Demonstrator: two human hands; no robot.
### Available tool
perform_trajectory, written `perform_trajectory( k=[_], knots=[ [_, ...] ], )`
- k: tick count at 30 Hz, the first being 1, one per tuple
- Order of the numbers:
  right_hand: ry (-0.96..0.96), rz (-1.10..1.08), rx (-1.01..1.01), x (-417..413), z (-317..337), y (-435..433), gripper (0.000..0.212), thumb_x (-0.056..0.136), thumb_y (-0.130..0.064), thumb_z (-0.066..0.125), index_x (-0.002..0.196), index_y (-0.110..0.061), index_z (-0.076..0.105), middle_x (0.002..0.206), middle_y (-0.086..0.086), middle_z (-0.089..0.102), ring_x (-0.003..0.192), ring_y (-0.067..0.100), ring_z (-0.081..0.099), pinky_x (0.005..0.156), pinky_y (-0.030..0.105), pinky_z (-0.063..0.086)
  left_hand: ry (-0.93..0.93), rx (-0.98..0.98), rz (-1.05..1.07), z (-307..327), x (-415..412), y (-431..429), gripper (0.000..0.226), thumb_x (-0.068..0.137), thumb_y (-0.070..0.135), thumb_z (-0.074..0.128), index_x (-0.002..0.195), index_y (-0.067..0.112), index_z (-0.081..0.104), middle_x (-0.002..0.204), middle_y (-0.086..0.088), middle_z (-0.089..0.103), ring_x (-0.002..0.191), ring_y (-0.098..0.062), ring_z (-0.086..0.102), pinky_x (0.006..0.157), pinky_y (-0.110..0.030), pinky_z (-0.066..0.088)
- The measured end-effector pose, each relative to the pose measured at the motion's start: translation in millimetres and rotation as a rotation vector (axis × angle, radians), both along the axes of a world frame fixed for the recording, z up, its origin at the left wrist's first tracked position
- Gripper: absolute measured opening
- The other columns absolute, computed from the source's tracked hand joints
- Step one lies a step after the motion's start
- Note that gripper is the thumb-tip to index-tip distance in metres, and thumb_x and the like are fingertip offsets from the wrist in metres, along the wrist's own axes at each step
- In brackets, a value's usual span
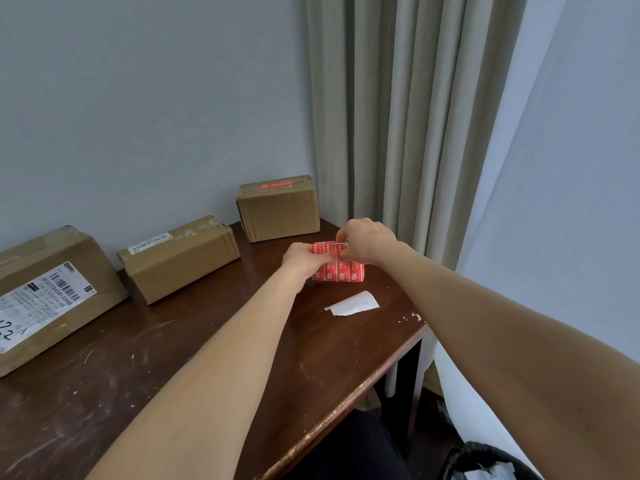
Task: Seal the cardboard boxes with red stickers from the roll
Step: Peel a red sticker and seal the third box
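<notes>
At the far left a big cardboard box [52, 292] sits on the brown counter [207, 358]. It has a white label with black bars and writing on its sloped top. Just beside it is a long box [180, 258] with a small white label near its back edge. Next comes a smaller box [278, 209], pushed back by the wall, with a red sticker [275, 185] along the middle of its top. In front of that box, toward the right end of the counter, are the two bare hands. The left hand [303, 263] holds the left side of the red sticker roll [337, 263], with its fingers curled round it. The right hand [367, 242] comes from above and pinches the top edge of the roll with bent fingers. The roll is red with white writing and is low over the counter; I cannot tell if it touches the wood. Near it, closer to the person, a white strip of paper [353, 303] lies flat on the counter. Behind the hands hangs a grey curtain [398, 116]. At the bottom right is a black bin [485, 462].
</notes>
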State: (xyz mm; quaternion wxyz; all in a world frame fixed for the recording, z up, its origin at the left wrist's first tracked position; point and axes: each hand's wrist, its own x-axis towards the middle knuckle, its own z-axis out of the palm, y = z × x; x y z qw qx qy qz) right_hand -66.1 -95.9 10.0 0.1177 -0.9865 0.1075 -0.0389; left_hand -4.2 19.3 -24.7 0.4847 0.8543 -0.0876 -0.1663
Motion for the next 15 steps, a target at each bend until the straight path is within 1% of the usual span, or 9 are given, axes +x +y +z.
perform_trajectory(
  k=[8, 15],
  knots=[
    [-0.011, -0.011, -0.005, -2.4, -0.2, 0.8, 0.042, 0.091, -0.033, 0.063, 0.131, -0.02, 0.058, 0.12, 0.005, 0.065, 0.103, 0.019, 0.064, 0.08, 0.031, 0.052, -0.022, 0.01, 0.006, -1.2, 1.7, -3.3, 0.06, 0.082, 0.033, 0.072, 0.134, 0.009, 0.051, 0.128, -0.009, 0.058, 0.117, -0.024, 0.055, 0.099, -0.037, 0.046],
    [-0.015, -0.013, -0.012, -3.7, -0.2, 1.9, 0.04, 0.092, -0.032, 0.062, 0.13, -0.021, 0.058, 0.119, 0.005, 0.065, 0.101, 0.019, 0.065, 0.079, 0.03, 0.053, -0.009, 0.031, 0.04, -1.6, 0.2, -7.2, 0.068, 0.082, 0.039, 0.07, 0.139, 0.009, 0.045, 0.131, -0.011, 0.055, 0.12, -0.026, 0.052, 0.098, -0.037, 0.045]
  ],
)
